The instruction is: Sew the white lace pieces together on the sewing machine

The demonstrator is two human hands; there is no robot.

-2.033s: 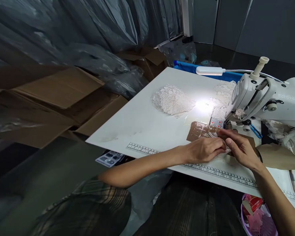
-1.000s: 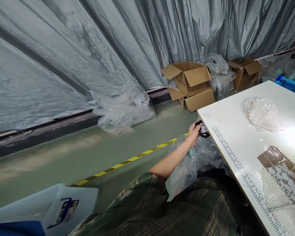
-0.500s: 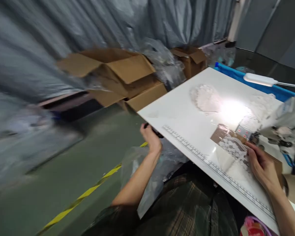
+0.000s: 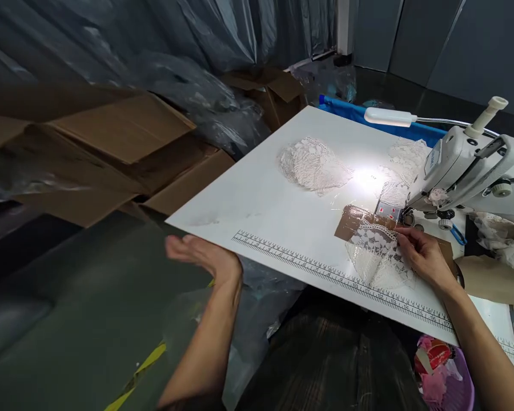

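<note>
My right hand (image 4: 426,257) pinches the edge of a white lace piece (image 4: 374,242) with thumb and forefinger, just in front of the sewing machine's (image 4: 449,165) presser foot. The lace lies over a brown card (image 4: 349,222) on the white table top (image 4: 257,188). My left hand (image 4: 203,257) is beyond the table's left front edge, fingers stretched out, somewhat blurred and holding nothing I can see. A rounded pile of lace pieces (image 4: 312,162) lies on the table, and more white lace (image 4: 406,160) sits behind the needle area.
A lit lamp (image 4: 389,117) shines on the table. Along the front edge runs a printed ruler (image 4: 325,271). Opened cardboard boxes (image 4: 124,128) stand on the floor at left. Below the table at right is a purple basket (image 4: 465,371) with scraps. Blue scissors (image 4: 457,234) lie by the machine.
My left hand has opened; the dark object it held by the table edge is no longer visible. The view has swung right, bringing more of the machine in. My right hand stays on the lace.
</note>
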